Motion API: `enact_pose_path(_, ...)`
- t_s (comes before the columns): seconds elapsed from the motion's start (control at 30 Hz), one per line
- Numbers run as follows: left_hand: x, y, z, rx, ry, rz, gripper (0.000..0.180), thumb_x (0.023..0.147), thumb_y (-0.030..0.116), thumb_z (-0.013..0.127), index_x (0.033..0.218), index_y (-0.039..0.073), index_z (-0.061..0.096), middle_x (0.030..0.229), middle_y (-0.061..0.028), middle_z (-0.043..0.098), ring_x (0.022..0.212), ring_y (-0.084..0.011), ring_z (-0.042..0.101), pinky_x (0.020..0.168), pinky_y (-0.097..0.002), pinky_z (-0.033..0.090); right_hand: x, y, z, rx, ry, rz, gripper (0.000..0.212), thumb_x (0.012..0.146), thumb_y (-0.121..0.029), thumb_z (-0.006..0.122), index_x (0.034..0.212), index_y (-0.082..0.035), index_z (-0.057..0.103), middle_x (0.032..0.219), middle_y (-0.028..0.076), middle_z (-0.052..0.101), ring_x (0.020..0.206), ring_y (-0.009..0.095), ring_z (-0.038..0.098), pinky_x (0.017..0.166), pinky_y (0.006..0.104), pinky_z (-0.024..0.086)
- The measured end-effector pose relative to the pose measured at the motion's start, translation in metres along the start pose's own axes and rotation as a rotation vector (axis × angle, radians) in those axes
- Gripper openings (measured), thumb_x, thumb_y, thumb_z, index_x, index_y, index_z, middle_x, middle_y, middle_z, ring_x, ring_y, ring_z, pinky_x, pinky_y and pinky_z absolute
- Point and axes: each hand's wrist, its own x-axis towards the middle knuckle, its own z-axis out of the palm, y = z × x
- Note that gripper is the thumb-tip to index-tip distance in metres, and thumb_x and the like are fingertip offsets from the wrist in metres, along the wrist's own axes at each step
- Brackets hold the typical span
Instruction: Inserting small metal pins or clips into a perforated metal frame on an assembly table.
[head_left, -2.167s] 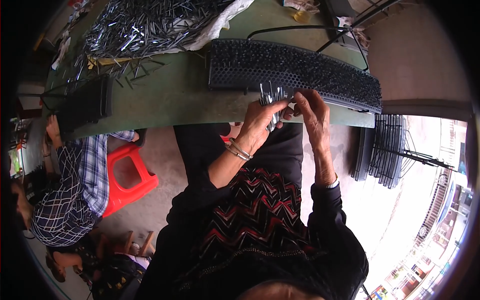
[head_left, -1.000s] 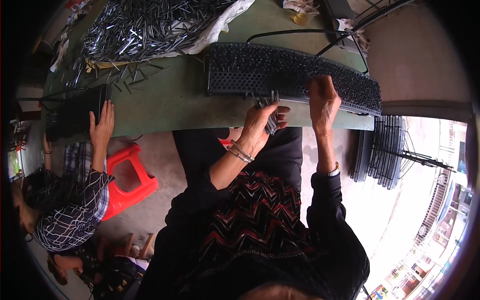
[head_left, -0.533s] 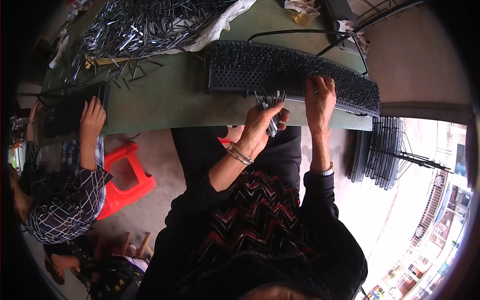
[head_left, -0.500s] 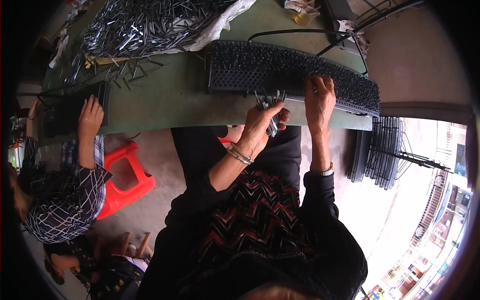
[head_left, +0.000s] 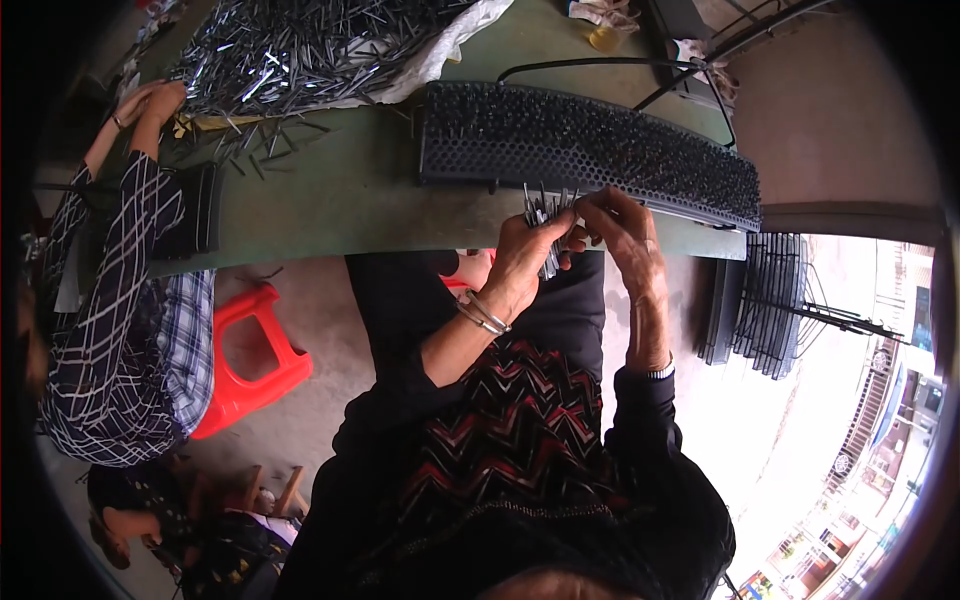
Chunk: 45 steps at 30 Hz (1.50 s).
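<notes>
A bundle of thin dark metal strips [head_left: 546, 208] stands in my left hand [head_left: 523, 250], whose fingers are wrapped round it near the table's front edge. Close beside it, my right hand [head_left: 625, 232] has its fingertips pinched at the bundle's right side; whether a single strip is between them is too small to tell. Just beyond both hands lies a long black rack [head_left: 590, 150] with rows of holes. Small upright pieces fill most of its far and right parts, while bare holes show along its near left side.
A large heap of loose strips [head_left: 300, 50] lies on white sheeting at the back left of the green table [head_left: 330, 190]. A co-worker's hands [head_left: 160, 100] are at the heap's left edge. A red stool [head_left: 260, 350] stands below; black racks [head_left: 765, 305] are stacked at right.
My right hand has come back from the rack to the bundle in my left hand. The co-worker's hands have moved from the left rack up to the heap.
</notes>
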Motion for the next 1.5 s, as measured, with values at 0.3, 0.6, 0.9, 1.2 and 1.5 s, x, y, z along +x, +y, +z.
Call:
enact_pose_path(0.3,-0.001,0.002,0.001,0.058,0.047,-0.003,0.016,0.088,0.018,0.061,0.088,0.002,0.063,0.078,-0.0093,0.068,0.065,-0.0150,0.065,0.049,-0.0266,0.045,-0.002,0.007,-0.010,0.100,0.036,-0.052,0.014,0.085,-0.009,0.059,0.090,0.004,0.059,0.076,0.008,0.061,0.069,0.013,0.058,0.065,0.0262,0.047)
enact_pose_path(0.6,0.006,-0.003,-0.001,0.014,0.049,-0.054,0.014,0.086,0.015,0.064,0.090,0.002,0.063,0.077,-0.0087,0.067,0.068,-0.0164,0.065,0.052,-0.0269,0.047,0.001,0.003,-0.017,-0.108,0.511,-0.232,0.010,0.088,-0.006,0.056,0.090,0.003,0.059,0.076,0.010,0.065,0.070,0.015,0.064,0.065,0.0260,0.050)
enact_pose_path(0.9,0.002,-0.015,0.000,-0.076,0.037,-0.099,0.013,0.084,0.014,0.065,0.083,0.001,0.062,0.069,-0.0070,0.063,0.057,-0.0146,0.058,0.047,-0.0265,0.045,0.022,0.026,-0.015,-0.385,0.650,-0.425,0.004,0.090,-0.006,0.051,0.092,-0.003,0.053,0.072,0.008,0.063,0.062,0.015,0.062,0.059,0.0280,0.048)
enact_pose_path(1.2,0.003,-0.016,0.000,-0.081,-0.014,-0.145,0.016,0.085,0.013,0.064,0.093,-0.001,0.064,0.071,-0.0065,0.059,0.061,-0.0140,0.057,0.052,-0.0280,0.046,0.023,0.031,-0.024,-0.576,0.614,-0.458,0.006,0.088,-0.002,0.053,0.093,-0.005,0.051,0.076,0.012,0.061,0.067,0.028,0.062,0.060,0.0368,0.048)
enact_pose_path(1.5,0.011,-0.004,0.010,-0.136,-0.026,-0.181,0.016,0.083,0.018,0.067,0.090,0.003,0.065,0.076,-0.0075,0.065,0.063,-0.0152,0.060,0.054,-0.0276,0.046,-0.005,0.019,-0.005,-0.649,0.502,-0.633,0.017,0.083,0.003,0.058,0.098,-0.005,0.059,0.086,0.008,0.063,0.072,0.021,0.064,0.066,0.0313,0.050)
